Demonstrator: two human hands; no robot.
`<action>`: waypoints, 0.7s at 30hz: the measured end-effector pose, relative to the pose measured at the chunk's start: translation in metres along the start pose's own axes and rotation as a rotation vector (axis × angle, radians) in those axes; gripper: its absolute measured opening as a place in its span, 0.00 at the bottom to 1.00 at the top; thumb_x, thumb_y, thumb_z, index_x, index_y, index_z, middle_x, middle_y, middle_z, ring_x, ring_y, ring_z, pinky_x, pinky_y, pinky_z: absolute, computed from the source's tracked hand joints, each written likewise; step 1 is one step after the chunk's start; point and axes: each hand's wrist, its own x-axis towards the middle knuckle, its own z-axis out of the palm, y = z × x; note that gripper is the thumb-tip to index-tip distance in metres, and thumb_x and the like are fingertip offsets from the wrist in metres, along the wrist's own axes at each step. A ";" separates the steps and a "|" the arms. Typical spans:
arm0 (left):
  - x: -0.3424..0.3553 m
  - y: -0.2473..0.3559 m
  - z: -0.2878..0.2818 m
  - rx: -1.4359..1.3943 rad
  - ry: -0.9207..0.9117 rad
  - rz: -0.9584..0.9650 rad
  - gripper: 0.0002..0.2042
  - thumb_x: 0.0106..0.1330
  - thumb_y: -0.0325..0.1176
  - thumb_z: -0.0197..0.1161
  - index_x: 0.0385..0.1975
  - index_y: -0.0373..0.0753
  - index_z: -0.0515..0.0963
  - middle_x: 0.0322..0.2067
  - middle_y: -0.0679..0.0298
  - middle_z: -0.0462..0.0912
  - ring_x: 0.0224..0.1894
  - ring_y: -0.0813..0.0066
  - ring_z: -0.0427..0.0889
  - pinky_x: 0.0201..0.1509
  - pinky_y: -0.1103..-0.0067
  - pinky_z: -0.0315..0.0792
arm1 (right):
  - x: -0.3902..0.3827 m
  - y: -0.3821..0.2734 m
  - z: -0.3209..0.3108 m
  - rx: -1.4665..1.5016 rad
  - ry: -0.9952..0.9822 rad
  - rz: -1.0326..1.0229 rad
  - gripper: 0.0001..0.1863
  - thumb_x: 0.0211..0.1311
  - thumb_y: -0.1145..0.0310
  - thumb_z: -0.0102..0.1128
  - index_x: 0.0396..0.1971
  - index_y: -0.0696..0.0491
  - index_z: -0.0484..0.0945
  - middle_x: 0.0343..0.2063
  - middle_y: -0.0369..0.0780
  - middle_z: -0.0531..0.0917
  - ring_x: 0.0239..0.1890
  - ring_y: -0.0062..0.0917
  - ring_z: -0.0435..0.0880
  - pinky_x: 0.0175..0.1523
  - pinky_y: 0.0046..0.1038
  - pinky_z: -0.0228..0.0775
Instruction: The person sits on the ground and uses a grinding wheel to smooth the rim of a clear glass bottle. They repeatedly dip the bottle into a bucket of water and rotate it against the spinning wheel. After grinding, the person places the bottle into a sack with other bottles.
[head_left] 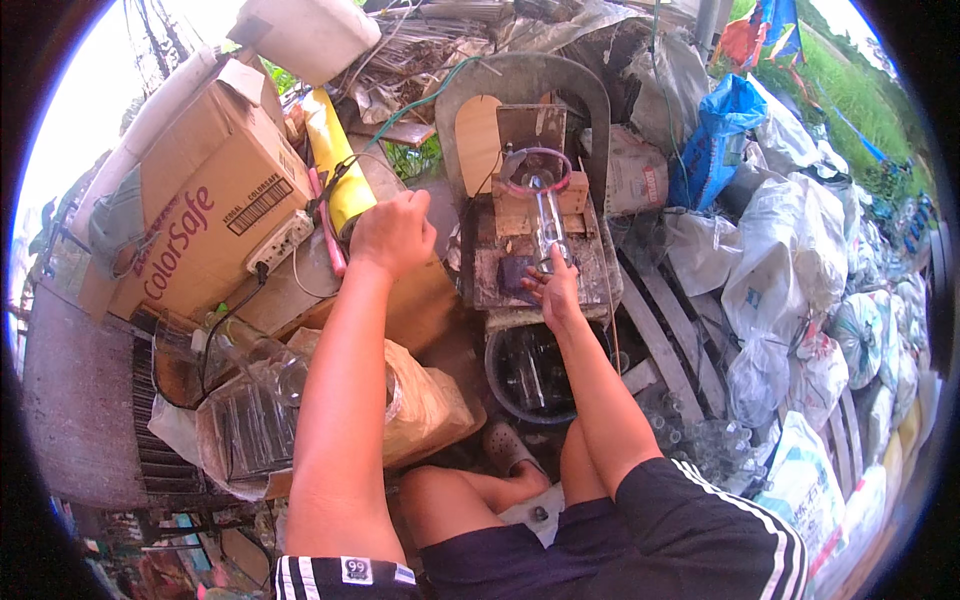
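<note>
My right hand (556, 287) is closed round the lower end of a clear glass bottle (547, 222). The bottle slants away from me, its far end at a ring with a reddish-purple rim (571, 180). That ring stands by a wooden block (572, 197) on a worn board, in front of a grey plastic chair back (596, 110). To the left, my left hand (393, 236) is raised in a fist beside a yellow cylinder (335, 150). Whatever lies inside those fingers, if anything, is hidden.
A round black tub (500, 392) stands below the board. At left are a cardboard box (200, 190), a power strip (280, 243) with a cord, and an opened paper-wrapped package (440, 400) near glass bottles. White sacks (770, 260) and more bottles (705, 445) crowd the right.
</note>
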 end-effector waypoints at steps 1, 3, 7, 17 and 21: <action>0.000 0.001 0.000 0.001 0.003 -0.001 0.08 0.62 0.34 0.63 0.35 0.38 0.75 0.35 0.50 0.86 0.37 0.45 0.88 0.42 0.56 0.83 | 0.002 0.000 -0.001 -0.068 0.007 -0.009 0.44 0.69 0.32 0.59 0.66 0.50 0.53 0.45 0.46 0.83 0.35 0.33 0.87 0.40 0.36 0.69; 0.000 0.002 0.000 -0.007 0.007 -0.001 0.08 0.62 0.34 0.63 0.35 0.38 0.75 0.35 0.50 0.86 0.37 0.45 0.88 0.42 0.56 0.83 | 0.009 0.006 -0.004 -0.205 0.023 -0.024 0.44 0.69 0.34 0.61 0.66 0.51 0.54 0.48 0.47 0.81 0.38 0.33 0.87 0.39 0.35 0.71; 0.000 0.001 0.000 -0.029 0.009 0.006 0.08 0.62 0.34 0.63 0.34 0.38 0.75 0.35 0.50 0.86 0.37 0.45 0.88 0.42 0.56 0.83 | 0.021 0.028 0.003 -0.481 0.202 -0.413 0.39 0.71 0.39 0.62 0.63 0.52 0.55 0.54 0.49 0.77 0.41 0.33 0.86 0.38 0.35 0.76; -0.001 0.000 0.002 -0.013 0.013 -0.003 0.08 0.61 0.34 0.63 0.35 0.38 0.75 0.35 0.50 0.86 0.37 0.45 0.88 0.41 0.56 0.84 | -0.003 0.003 0.001 -0.142 0.022 -0.005 0.42 0.73 0.35 0.57 0.66 0.53 0.52 0.57 0.49 0.76 0.42 0.32 0.85 0.37 0.34 0.81; -0.001 -0.001 0.002 -0.009 0.003 -0.002 0.08 0.61 0.34 0.63 0.35 0.38 0.75 0.35 0.50 0.86 0.37 0.45 0.88 0.41 0.56 0.84 | 0.002 0.015 0.009 -0.478 0.183 -0.337 0.48 0.72 0.42 0.64 0.71 0.57 0.46 0.57 0.52 0.75 0.48 0.38 0.82 0.48 0.36 0.76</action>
